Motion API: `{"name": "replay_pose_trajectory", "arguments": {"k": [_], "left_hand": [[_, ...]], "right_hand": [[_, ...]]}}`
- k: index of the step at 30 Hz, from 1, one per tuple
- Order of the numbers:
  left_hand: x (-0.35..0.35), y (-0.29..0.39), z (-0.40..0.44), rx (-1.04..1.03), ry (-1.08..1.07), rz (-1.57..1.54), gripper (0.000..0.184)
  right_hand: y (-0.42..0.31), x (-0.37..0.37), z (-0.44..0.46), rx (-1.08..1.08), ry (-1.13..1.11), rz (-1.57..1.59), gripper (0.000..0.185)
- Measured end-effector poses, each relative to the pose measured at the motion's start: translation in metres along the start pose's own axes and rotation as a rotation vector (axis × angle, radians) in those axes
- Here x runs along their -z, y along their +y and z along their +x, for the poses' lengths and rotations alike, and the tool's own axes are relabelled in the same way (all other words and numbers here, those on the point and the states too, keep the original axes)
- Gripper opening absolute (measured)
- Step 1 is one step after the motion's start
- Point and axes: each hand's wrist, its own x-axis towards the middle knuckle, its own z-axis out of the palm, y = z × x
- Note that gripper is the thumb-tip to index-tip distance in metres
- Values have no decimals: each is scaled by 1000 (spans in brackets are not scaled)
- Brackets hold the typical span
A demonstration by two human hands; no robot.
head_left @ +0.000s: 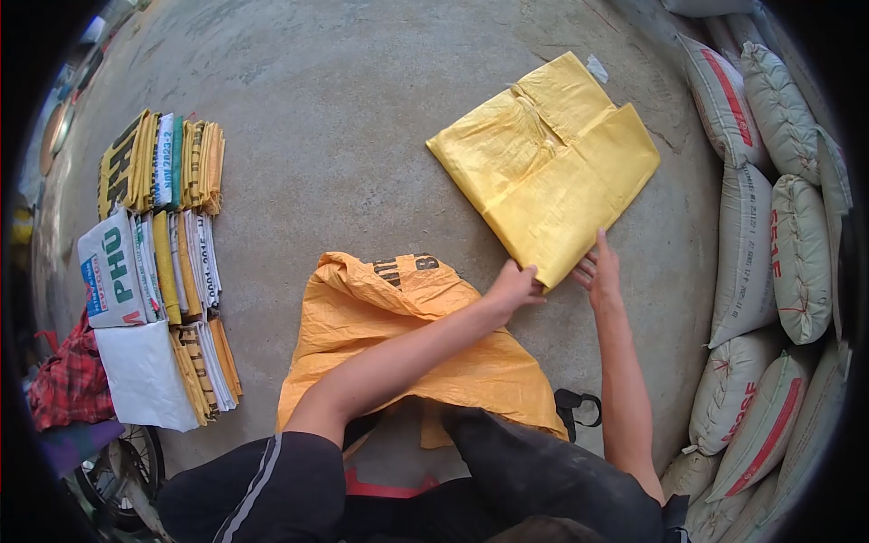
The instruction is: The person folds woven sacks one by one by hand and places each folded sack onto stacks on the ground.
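Observation:
A yellow woven sack [561, 172], folded into a flat piece, lies at the right of centre, with its near corner between my hands. My left hand [516, 288] is closed on that corner from the left. Beside the sack's lower right edge is my right hand [598, 268], its fingers apart; whether the fingertips touch the sack is hard to tell. An orange sack [398, 339] with black print is spread over my lap, under my left forearm.
Rows of folded sacks [172, 271] stand at the left on the concrete floor [335, 136]. Behind them are a red plaid cloth [72, 376] and a wheel [136, 466]. Full white sacks [747, 244] are piled along the right. A small white scrap [596, 69] lies beyond the yellow sack.

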Motion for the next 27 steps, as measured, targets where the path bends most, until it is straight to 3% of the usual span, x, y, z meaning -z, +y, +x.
{"name": "replay_pose_trajectory", "arguments": {"k": [2,4,6,8,10,12,13,15,19,21,22,24,25,27], "left_hand": [[-17,-21,2,61,-108,84,34],[-25,-19,-3,114,-297,714,31],[-14,-5,-6,-156,-11,1121,28],[3,40,-13,-211,259,1041,31],[29,74,-7,-542,645,1099,39],[63,99,11,-552,803,1048,44],[75,108,18,-553,807,1045,44],[90,118,24,-295,636,1197,49],[86,122,15,-188,607,1223,52],[87,112,17,-265,662,1241,52],[88,107,20,-343,721,1252,53],[91,100,28,-335,712,1212,52],[89,100,26,-327,708,1169,52],[82,109,15,-250,677,1065,49]], "right_hand": [[30,-2,-7,155,71,-69,58],[62,14,8,256,102,-72,49],[75,38,16,300,288,-276,39],[64,51,3,299,269,-357,39],[61,57,-1,304,240,-430,39],[61,63,5,278,205,-455,44],[61,62,6,281,202,-458,44],[62,57,5,323,214,-673,51],[44,28,-19,286,360,-810,64],[40,19,-22,521,457,-972,76],[39,15,-20,517,462,-971,76],[40,8,-18,1022,368,-1183,82],[37,1,-28,1021,368,-1184,82],[34,-11,-52,1378,37,-1129,84]]}}
